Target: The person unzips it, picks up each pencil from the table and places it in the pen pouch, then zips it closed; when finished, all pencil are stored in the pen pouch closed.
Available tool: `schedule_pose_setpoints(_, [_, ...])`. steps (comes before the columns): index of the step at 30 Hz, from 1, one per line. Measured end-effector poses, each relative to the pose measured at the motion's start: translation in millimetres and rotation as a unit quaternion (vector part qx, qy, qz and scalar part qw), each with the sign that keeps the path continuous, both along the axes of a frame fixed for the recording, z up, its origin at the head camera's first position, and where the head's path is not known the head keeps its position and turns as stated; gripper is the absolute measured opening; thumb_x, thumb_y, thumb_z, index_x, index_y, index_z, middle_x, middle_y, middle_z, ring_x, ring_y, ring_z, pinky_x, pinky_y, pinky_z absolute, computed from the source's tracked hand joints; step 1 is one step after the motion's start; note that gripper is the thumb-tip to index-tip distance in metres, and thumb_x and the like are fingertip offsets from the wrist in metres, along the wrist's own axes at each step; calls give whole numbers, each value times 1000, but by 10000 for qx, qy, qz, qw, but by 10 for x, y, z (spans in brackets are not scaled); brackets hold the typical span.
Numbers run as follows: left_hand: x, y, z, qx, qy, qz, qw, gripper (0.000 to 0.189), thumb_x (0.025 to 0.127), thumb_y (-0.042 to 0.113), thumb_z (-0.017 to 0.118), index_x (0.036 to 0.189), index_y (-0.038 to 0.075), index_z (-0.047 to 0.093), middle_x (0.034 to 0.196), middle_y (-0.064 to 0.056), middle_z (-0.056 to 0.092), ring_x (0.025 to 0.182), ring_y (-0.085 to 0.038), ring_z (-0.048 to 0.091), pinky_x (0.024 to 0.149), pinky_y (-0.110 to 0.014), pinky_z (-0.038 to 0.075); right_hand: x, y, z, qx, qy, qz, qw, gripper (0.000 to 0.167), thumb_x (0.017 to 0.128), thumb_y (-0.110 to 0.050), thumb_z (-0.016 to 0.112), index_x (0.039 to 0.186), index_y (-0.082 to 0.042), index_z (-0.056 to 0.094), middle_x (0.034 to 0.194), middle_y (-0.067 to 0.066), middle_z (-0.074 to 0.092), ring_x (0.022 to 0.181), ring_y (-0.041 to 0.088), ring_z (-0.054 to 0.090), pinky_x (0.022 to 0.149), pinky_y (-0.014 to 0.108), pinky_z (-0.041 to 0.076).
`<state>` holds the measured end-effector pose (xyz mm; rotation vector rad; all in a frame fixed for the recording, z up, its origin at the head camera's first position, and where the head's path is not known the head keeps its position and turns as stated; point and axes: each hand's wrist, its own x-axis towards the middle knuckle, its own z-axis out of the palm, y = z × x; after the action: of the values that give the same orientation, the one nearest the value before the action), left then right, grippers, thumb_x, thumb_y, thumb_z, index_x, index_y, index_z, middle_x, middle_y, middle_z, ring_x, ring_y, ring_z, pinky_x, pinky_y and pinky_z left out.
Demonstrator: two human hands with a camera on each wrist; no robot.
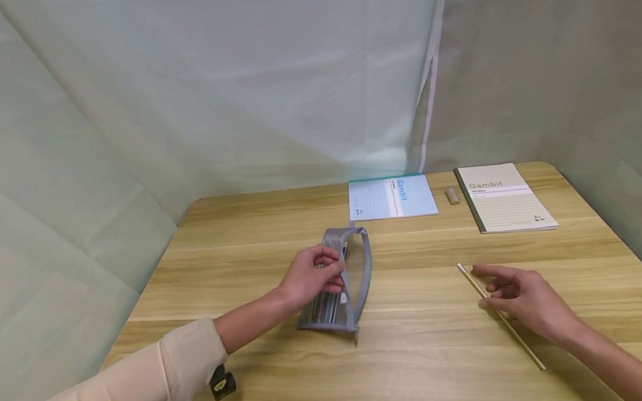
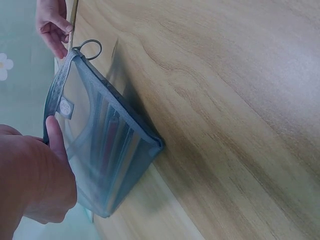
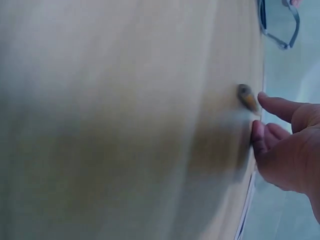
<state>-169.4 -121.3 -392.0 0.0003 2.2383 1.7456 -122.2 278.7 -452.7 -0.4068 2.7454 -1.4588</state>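
A grey mesh pencil case (image 1: 327, 312) stands unzipped on the table, its mouth gaping to the right. My left hand (image 1: 315, 274) pinches the rim of its opening. Through the mesh in the left wrist view, several slim sticks (image 2: 111, 142) like pens or pencils show. To the right, a gold pencil (image 1: 522, 343) with a pale tip at its far end lies slanted. Over it is my right hand (image 1: 531, 302), thumb on one side and index finger on the other. A gap remains between thumb and fingers in the right wrist view, with the blurred pencil end (image 3: 246, 97) beside them.
At the back of the wooden table (image 1: 238, 250) lie a blue notebook (image 1: 374, 201) and a cream notebook (image 1: 507, 200) with a dark spine. A small brown block (image 1: 452, 196) sits between them. Pale curtains (image 1: 274, 90) hang behind and at both sides.
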Motion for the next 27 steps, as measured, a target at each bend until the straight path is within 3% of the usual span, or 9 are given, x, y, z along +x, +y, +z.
schedule_pose_setpoints(5, [-4, 6, -12, 2, 32, -16, 10000, 23, 102, 0, 66, 124, -5, 61, 108, -18, 69, 79, -21, 74, 74, -36, 70, -13, 24, -80, -4, 536, -2, 9986, 53, 83, 9, 85, 133, 9, 67, 112, 11, 75, 83, 3, 65, 66, 15, 59])
schedule_pose_setpoints(17, [-4, 9, -22, 40, 58, -34, 10000, 24, 102, 0, 66, 125, -5, 61, 109, -19, 68, 80, -22, 74, 75, -37, 70, 24, -58, -53, 350, 782, -461, 9953, 41, 84, 12, 82, 123, 6, 75, 91, 4, 76, 78, 1, 68, 67, 8, 57])
schedule_pose_setpoints(22, [-5, 1, -31, 17, 72, -64, 10000, 24, 103, 1, 66, 125, -5, 61, 109, -18, 68, 81, -22, 74, 74, -37, 70, 33, -111, -39, 452, 686, -741, 9939, 40, 83, 13, 81, 122, 4, 76, 89, 6, 76, 75, 0, 67, 61, 8, 53])
schedule_pose_setpoints(27, [-1, 1, -22, -11, 51, -63, 10000, 24, 103, 2, 66, 126, -4, 61, 109, -17, 68, 81, -22, 74, 75, -37, 70, 6, -129, -14, 231, 346, -881, 9952, 37, 87, 13, 76, 124, 6, 75, 102, 18, 78, 80, -2, 67, 62, 10, 55])
